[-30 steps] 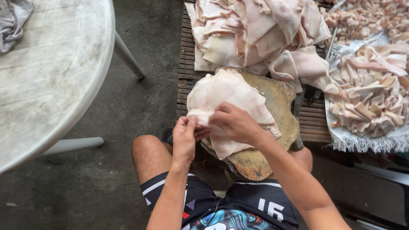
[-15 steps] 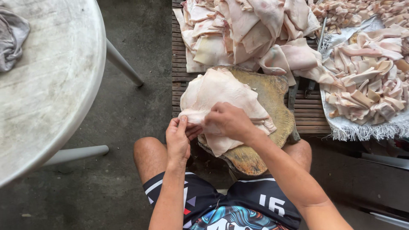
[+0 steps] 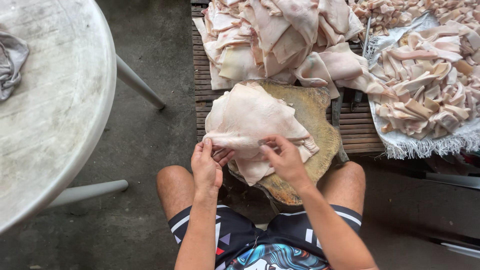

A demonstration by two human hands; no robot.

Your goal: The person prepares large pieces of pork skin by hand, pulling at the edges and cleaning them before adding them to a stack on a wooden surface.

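Note:
A large pale sheet of raw skin (image 3: 250, 117) lies folded over a round wooden chopping block (image 3: 315, 135) between my knees. My left hand (image 3: 207, 165) pinches the sheet's near left edge. My right hand (image 3: 282, 157) grips the near edge a little to the right, fingers curled onto the fold. A loose flap of the sheet hangs over the block's front between both hands.
A heap of whole skin sheets (image 3: 280, 37) lies on a slatted wooden pallet (image 3: 200, 80) behind the block. Cut strips (image 3: 425, 85) are piled on a white sack at right. A knife (image 3: 337, 115) rests beside the block. A round pale table (image 3: 50, 100) with a grey rag (image 3: 10, 62) stands at left.
The view has shifted slightly. My hands have slid a little along the sheet's near edge, the right one lower on the fold than before.

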